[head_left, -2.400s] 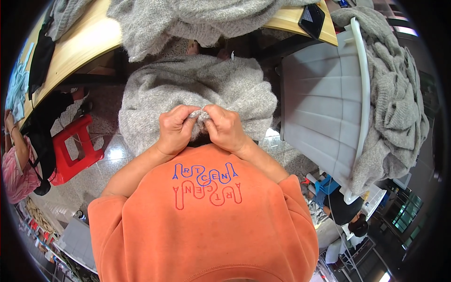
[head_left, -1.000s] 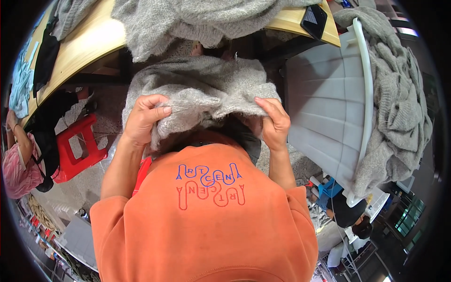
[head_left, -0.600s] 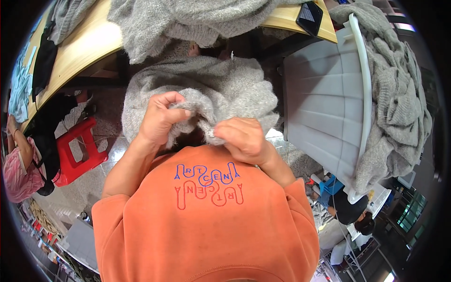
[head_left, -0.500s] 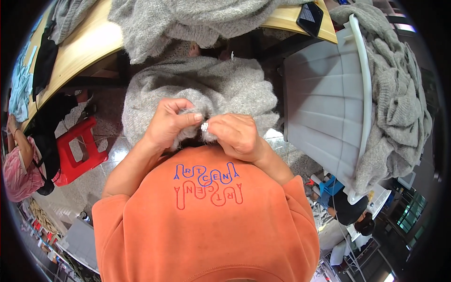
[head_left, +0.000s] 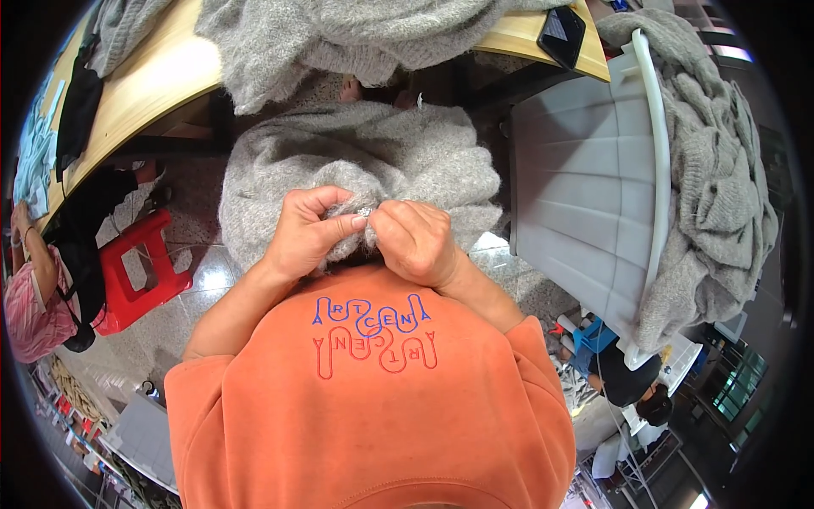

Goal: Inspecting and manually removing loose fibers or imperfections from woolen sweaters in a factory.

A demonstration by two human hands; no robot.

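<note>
A fuzzy grey knit garment (head_left: 432,157) lies bunched over my lap. My left hand (head_left: 307,236) is closed on a fold of it, thumb and forefinger pinching the fabric. Between my fingertips sits a small silvery-white, knobbly piece (head_left: 365,211), perhaps a decorative button; its exact kind is too small to tell. My right hand (head_left: 415,242) is curled, its fingertips pressed together against that piece and the cloth beside the left thumb. The curled fingers hide whatever else the right hand may hold.
Ahead stands a wooden table (head_left: 161,81) with more grey knitwear (head_left: 339,38) and a black phone (head_left: 561,36). At right is a grey plastic bin (head_left: 585,170), knitwear (head_left: 716,170) hanging over its rim. A red stool (head_left: 140,271) and a person in pink (head_left: 34,297) are at left.
My right hand has moved slightly up and left, bringing the silvery-white piece up against the cloth at the left thumb. The left hand has barely moved.
</note>
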